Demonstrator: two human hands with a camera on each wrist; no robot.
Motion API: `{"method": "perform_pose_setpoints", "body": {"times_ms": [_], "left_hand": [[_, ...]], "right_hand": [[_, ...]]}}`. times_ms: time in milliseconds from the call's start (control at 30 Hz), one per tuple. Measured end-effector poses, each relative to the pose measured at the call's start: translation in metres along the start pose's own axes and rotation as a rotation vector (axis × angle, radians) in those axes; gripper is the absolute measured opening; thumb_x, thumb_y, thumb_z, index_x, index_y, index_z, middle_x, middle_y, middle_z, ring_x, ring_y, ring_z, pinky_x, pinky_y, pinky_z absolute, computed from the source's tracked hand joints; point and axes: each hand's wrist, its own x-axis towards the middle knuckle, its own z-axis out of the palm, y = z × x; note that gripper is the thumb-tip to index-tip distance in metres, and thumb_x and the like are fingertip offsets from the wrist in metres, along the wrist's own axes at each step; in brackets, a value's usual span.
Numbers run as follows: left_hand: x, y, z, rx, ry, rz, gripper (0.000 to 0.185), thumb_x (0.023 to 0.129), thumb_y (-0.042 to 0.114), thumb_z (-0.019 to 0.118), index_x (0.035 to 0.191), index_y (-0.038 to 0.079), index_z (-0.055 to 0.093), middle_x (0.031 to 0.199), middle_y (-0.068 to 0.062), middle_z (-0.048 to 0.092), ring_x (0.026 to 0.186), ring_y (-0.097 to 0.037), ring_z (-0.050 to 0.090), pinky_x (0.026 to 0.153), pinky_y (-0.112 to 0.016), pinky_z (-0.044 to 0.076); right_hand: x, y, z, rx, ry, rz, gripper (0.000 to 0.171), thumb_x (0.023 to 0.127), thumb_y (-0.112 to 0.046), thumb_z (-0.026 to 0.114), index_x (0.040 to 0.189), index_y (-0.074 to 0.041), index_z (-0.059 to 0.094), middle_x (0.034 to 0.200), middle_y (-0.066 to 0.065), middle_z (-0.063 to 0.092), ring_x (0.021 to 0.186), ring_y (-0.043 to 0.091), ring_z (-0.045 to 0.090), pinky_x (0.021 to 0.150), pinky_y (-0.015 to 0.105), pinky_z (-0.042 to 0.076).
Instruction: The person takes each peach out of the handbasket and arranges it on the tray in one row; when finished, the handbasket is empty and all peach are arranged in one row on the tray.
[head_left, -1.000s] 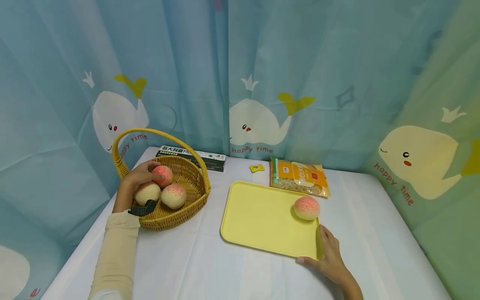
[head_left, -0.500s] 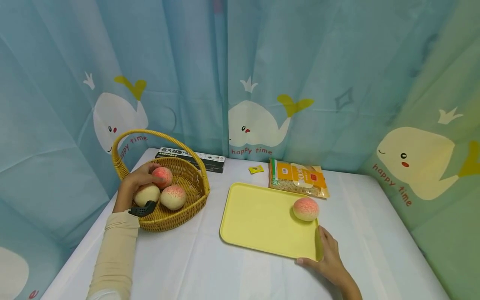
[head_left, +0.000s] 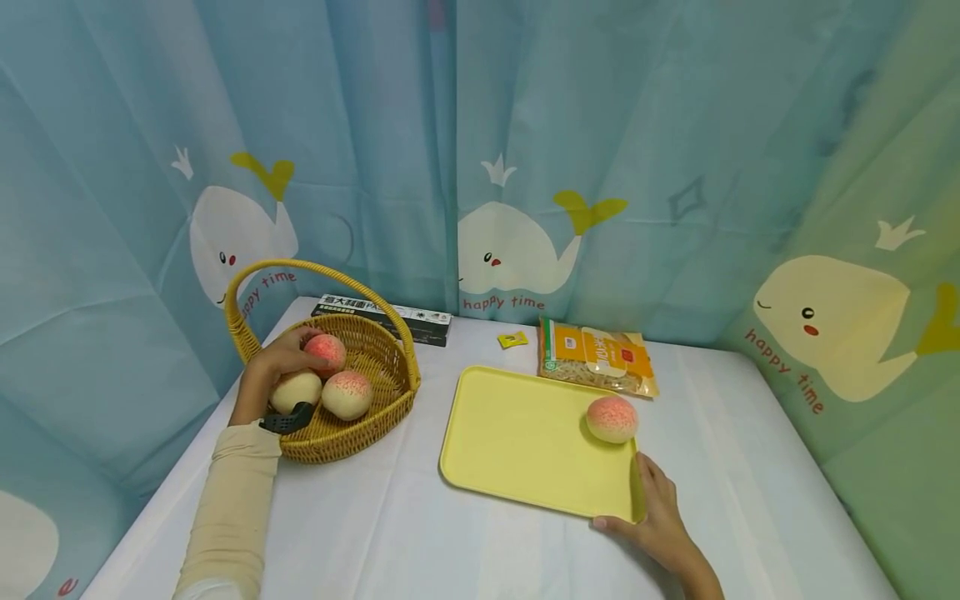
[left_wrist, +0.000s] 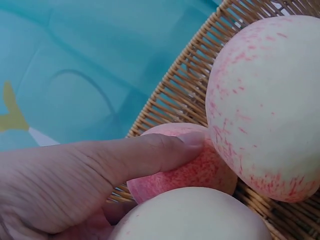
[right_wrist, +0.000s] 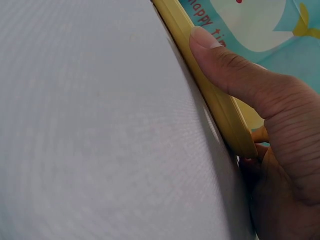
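Observation:
My left hand reaches into a wicker basket and grips the reddest peach. Its thumb lies across that peach in the left wrist view, the other fingers mostly hidden behind. Two paler peaches share the basket: one is under the wrist, the other sits to the right. My right hand holds the near right corner of a yellow tray, thumb on the front rim and fingers along the right side. A further peach rests on the tray near its right edge.
The basket's tall handle arches over the left hand. Behind it lies a black and white box. A small yellow packet and an orange food bag lie beyond the tray. A whale-print curtain encloses the white table.

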Motion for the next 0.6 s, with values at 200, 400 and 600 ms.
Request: {"method": "perform_pose_setpoints", "body": {"times_ms": [200, 400, 600], "left_hand": [[0.0008, 0.0011, 0.0003, 0.000, 0.016, -0.010, 0.074, 0.087, 0.017, 0.071, 0.145, -0.007, 0.032, 0.140, -0.034, 0.040, 0.119, -0.042, 0.048, 0.094, -0.047, 0.045], [0.0008, 0.0002, 0.0002, -0.001, 0.022, 0.006, 0.075, 0.086, 0.020, 0.073, 0.144, -0.007, 0.033, 0.139, -0.033, 0.042, 0.118, -0.042, 0.049, 0.094, -0.046, 0.046], [-0.0010, -0.0010, 0.0000, -0.050, 0.034, 0.034, 0.075, 0.086, 0.020, 0.072, 0.145, -0.004, 0.033, 0.137, -0.031, 0.044, 0.110, -0.038, 0.052, 0.085, -0.040, 0.047]], "right_hand": [[-0.0003, -0.0015, -0.0009, 0.001, 0.005, -0.002, 0.121, 0.070, -0.030, 0.087, 0.149, 0.017, 0.008, 0.150, 0.039, 0.014, 0.132, 0.057, 0.015, 0.101, 0.075, 0.022], [-0.0011, -0.0015, -0.0009, -0.006, -0.006, 0.017, 0.120, 0.071, -0.030, 0.086, 0.149, 0.016, 0.007, 0.151, 0.039, 0.013, 0.133, 0.057, 0.014, 0.102, 0.074, 0.021], [-0.0005, -0.0001, 0.0004, 0.003, -0.009, 0.016, 0.120, 0.072, -0.030, 0.086, 0.149, 0.016, 0.007, 0.151, 0.039, 0.012, 0.133, 0.057, 0.014, 0.102, 0.074, 0.022]]}}
